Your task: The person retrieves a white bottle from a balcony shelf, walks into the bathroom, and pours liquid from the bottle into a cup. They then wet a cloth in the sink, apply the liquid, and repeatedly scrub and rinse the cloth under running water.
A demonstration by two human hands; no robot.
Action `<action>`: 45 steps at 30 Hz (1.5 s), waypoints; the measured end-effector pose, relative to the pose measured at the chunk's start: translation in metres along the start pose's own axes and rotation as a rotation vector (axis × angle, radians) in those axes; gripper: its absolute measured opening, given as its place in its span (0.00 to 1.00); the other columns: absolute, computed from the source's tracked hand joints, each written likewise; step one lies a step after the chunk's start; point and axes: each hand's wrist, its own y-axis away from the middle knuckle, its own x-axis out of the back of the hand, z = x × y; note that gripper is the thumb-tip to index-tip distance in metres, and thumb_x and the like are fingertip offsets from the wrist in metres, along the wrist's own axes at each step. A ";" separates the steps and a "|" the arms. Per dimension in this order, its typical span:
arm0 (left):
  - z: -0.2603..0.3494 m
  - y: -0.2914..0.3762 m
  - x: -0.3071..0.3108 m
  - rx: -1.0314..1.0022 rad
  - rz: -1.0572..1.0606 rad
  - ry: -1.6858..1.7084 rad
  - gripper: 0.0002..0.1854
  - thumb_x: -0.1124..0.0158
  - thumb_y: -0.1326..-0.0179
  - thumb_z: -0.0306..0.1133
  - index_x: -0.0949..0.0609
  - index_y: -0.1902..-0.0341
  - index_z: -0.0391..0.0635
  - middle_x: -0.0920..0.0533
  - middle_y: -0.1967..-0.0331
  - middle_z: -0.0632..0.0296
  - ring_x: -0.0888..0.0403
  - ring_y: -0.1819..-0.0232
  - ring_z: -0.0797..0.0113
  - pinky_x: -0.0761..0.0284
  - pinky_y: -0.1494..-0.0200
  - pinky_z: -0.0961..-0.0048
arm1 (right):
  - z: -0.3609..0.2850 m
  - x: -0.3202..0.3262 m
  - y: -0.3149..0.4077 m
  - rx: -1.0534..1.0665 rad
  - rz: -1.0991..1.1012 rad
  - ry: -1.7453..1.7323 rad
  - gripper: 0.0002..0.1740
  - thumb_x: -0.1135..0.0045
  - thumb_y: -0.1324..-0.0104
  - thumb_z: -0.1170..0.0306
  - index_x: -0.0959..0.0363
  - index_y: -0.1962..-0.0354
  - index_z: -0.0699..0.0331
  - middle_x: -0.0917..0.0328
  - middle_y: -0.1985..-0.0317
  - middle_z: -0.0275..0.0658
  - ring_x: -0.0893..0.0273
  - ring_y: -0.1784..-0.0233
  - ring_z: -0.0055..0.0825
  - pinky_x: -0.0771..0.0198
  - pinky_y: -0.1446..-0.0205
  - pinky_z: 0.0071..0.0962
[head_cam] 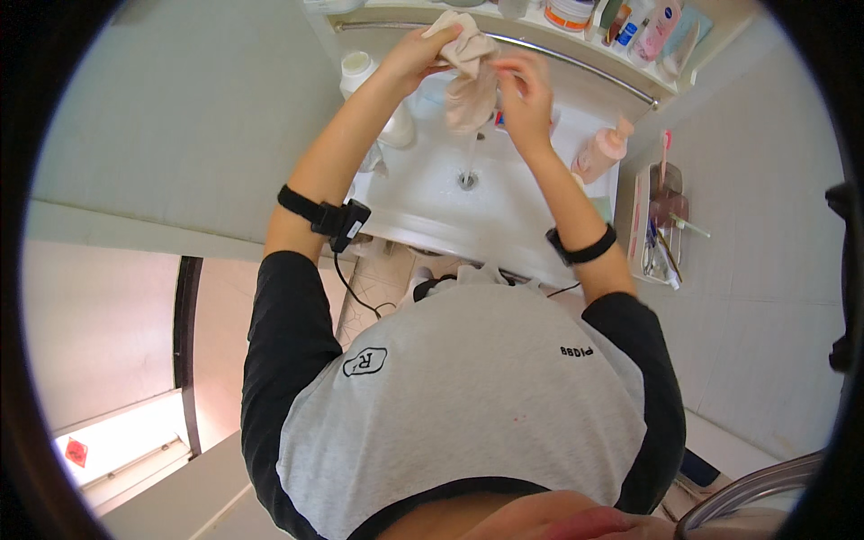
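Note:
My left hand [425, 57] grips a bunched beige cloth [469, 50], possibly a sock, above the back of a white washbasin [499, 209]. Part of the cloth hangs down below my fingers. At its right edge are the curled fingertips of my right hand [528, 94]; they are blurred, so whether they pinch the fabric cannot be told. A thin stream of water [470, 152] falls behind the cloth towards the drain [467, 180]. The tap's outlet is hidden by the cloth and my hands.
A pink pump bottle [599, 155] stands at the basin's right, a white bottle [358, 71] at its left. A metal rail [574, 54] runs along a shelf of toiletries at the back. A wall caddy [638, 229] holds toothbrushes and other slim items. A cable [351, 290] hangs from my left armband.

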 end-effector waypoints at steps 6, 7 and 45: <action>-0.008 -0.004 -0.003 0.012 -0.280 0.038 0.19 0.38 0.47 0.40 0.25 0.54 0.43 0.22 0.64 0.67 0.24 0.62 0.76 0.28 0.58 0.77 | 0.009 -0.029 0.023 -0.375 0.086 -0.378 0.26 0.37 0.49 0.65 0.34 0.54 0.65 0.32 0.52 0.41 0.34 0.50 0.26 0.36 0.49 0.27; -0.011 -0.007 0.001 0.042 -0.232 0.104 0.21 0.37 0.48 0.40 0.26 0.53 0.44 0.23 0.63 0.66 0.24 0.62 0.75 0.28 0.58 0.76 | 0.008 -0.031 0.022 -0.433 0.053 -0.554 0.25 0.37 0.49 0.65 0.33 0.55 0.65 0.30 0.55 0.40 0.32 0.52 0.24 0.35 0.52 0.25; -0.100 0.048 0.018 0.260 -0.222 0.601 0.18 0.55 0.36 0.40 0.30 0.48 0.42 0.23 0.56 0.55 0.23 0.57 0.63 0.25 0.58 0.65 | -0.039 0.032 0.036 0.043 -0.705 0.004 0.22 0.44 0.40 0.64 0.36 0.50 0.62 0.30 0.58 0.39 0.31 0.54 0.31 0.37 0.49 0.27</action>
